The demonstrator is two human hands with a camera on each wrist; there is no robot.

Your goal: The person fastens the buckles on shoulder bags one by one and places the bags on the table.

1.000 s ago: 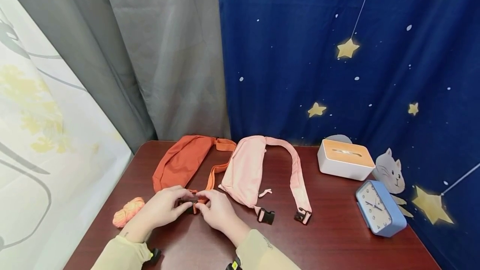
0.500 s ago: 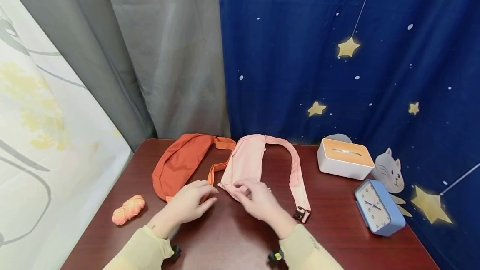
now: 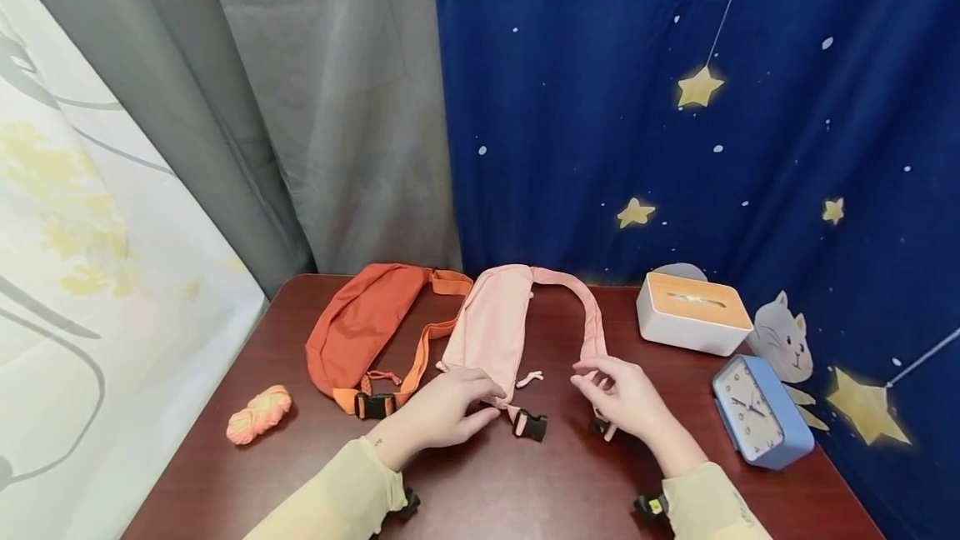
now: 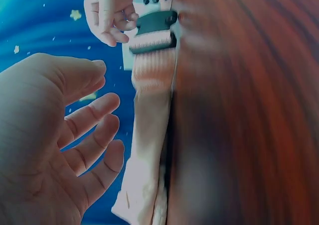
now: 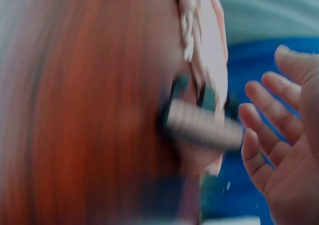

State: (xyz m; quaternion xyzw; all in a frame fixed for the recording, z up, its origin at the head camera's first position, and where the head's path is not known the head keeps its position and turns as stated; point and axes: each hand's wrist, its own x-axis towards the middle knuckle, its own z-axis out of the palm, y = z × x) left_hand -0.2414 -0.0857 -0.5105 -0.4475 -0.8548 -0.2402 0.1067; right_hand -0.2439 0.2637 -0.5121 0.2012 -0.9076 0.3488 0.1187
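A pink waist bag (image 3: pixel 491 319) lies on the table, its strap (image 3: pixel 588 311) curving round to the right. My left hand (image 3: pixel 453 407) hovers by the bag's lower end, fingers loosely bent and holding nothing. Just right of it lies one black buckle half (image 3: pixel 531 425). Over the strap's end is my right hand (image 3: pixel 626 398), which partly hides the other buckle half (image 3: pixel 597 426). In the right wrist view that buckle half (image 5: pixel 172 118) is blurred and apart from the relaxed fingers (image 5: pixel 271 105). Left of the pink bag rests an orange-red waist bag (image 3: pixel 367 323), its black buckle (image 3: pixel 375 405) fastened.
A skein of orange yarn (image 3: pixel 258 415) lies at the table's left. On the right stand a white tissue box (image 3: pixel 690 332) with a wooden lid and a blue alarm clock (image 3: pixel 761 411). Grey and blue curtains (image 3: pixel 570 107) hang behind the table (image 3: pixel 480 490).
Both hands have let go of the orange-red bag's buckle and moved right. The left is now by the pink bag's lower end, the right by its strap end.
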